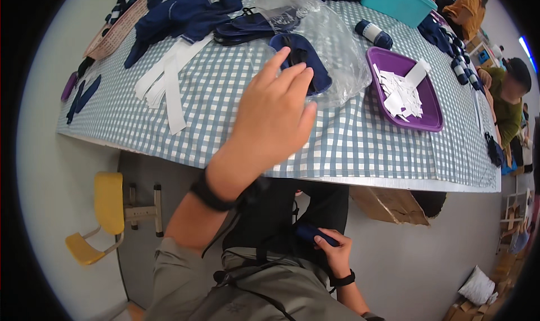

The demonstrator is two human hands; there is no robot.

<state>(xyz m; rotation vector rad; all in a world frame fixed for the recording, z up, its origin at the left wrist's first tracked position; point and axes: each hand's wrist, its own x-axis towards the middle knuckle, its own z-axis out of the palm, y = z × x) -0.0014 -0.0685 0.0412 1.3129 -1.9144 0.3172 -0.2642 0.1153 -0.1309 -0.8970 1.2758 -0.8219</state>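
Observation:
My left hand [275, 104] reaches over the table with its fingers apart. Its fingertips are over a flat, rounded navy fabric piece [316, 68] with a dark part on top; whether they touch it I cannot tell. That piece lies on a clear plastic bag [340, 90]. More dark navy flat pieces [247, 28] are stacked just beyond it, partly under the plastic. Down by my lap, my right hand [337, 250] is closed round a smooth navy roll [315, 234], thumb on top.
A checked cloth [225, 107] covers the table. White paper strips [171, 87] lie left, near navy garments [180, 20]. At right are a purple basket [436, 115] of paper pieces, a banded navy roll [373, 34] and a teal bin [396, 3]. A yellow chair [108, 203] stands below left; people sit at right.

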